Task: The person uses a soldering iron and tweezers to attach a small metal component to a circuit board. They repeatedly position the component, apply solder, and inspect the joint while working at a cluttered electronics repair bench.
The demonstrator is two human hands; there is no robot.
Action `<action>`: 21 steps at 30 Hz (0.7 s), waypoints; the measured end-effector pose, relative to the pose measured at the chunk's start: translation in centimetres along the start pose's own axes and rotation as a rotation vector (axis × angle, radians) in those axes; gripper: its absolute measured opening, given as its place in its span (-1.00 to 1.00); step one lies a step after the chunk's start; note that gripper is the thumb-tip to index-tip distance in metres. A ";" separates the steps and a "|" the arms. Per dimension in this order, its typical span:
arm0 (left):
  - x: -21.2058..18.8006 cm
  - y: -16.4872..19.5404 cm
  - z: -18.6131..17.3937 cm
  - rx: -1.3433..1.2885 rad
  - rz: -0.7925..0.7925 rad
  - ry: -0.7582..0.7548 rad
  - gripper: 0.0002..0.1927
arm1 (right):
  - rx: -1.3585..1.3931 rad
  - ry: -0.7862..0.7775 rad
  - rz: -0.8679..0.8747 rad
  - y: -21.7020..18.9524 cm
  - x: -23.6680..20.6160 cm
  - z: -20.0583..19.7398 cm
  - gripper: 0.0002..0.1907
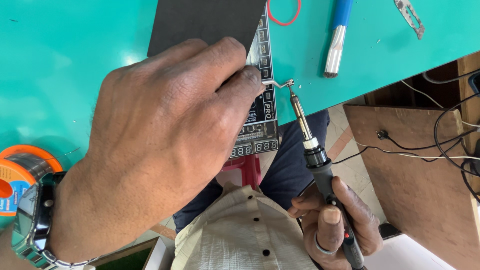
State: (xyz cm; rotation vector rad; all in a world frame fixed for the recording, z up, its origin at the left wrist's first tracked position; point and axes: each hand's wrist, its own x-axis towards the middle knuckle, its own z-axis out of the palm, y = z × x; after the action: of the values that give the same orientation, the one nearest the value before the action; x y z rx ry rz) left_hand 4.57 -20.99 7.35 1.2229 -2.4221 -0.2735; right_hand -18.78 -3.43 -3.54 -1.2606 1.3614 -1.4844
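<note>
Grip, left hand [165, 145]: fingers pinched together on one end of a thin bent metal strip [274, 83]; I see thumb and forefinger closed at the board's right edge.
Grip, right hand [332, 220]: wrapped tight around the black handle of a soldering iron [320, 167]; thumb lies along the grip, ring on one finger.
Strip: small, silver, kinked; it juts right from the left fingertips and meets the iron's tip just off the board, over the green table [60, 65].
Iron: slim metal shaft, white collar, black handle; tilted, tip up and left, handle down toward me. Tip touches the strip's free end.
Board [261, 125]: black circuit board with rows of connectors and small number displays at its near end; it overhangs the table edge. My left hand hides most of it.
Sheet [200, 20]: dark flat sheet lying over the board's far part.
Spool [15, 177]: orange solder reel at far left, beside my wristwatch [35, 220].
Band [284, 11]: red rubber ring at the top edge, beyond the board.
Tool [337, 37]: blue-handled, silver-ended, lying well right of the board.
Clip [410, 17]: flat metal piece, top right.
Panel [415, 175]: wooden panel below the table at right, wires draped across it.
</note>
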 end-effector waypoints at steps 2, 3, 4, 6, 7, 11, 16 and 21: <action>0.0 0.0 -0.1 0.003 0.002 0.002 -0.83 | 0.000 0.008 -0.021 0.0 0.0 0.1 -0.58; -0.1 0.0 -0.1 0.004 0.003 0.003 -0.82 | -0.004 0.017 -0.023 0.1 0.0 0.2 -0.59; -0.1 0.0 -0.1 -0.002 0.001 0.002 -0.82 | -0.007 0.025 -0.026 0.1 0.0 0.3 -0.59; 0.0 0.0 0.0 -0.017 -0.001 0.001 -0.83 | -0.022 0.051 -0.015 0.1 0.0 0.5 -0.60; 0.0 0.0 -0.1 -0.015 0.001 0.003 -0.82 | -0.005 0.045 -0.023 0.2 0.0 0.5 -0.60; -0.1 0.0 -0.1 -0.012 0.002 0.007 -0.82 | 0.049 0.038 -0.040 0.2 0.1 0.6 -0.59; -0.1 0.0 0.0 -0.022 -0.012 0.001 -0.84 | 0.036 0.035 -0.022 0.0 0.0 0.5 -0.59; -0.1 0.0 0.0 -0.027 -0.020 -0.010 -0.85 | 0.024 0.035 0.016 -0.2 -0.1 0.3 -0.60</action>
State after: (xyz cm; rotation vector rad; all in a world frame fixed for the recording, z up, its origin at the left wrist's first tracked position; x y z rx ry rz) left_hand 4.59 -20.90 7.38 1.2375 -2.4080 -0.3181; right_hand -18.45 -3.42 -3.33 -1.2106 1.3692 -1.5138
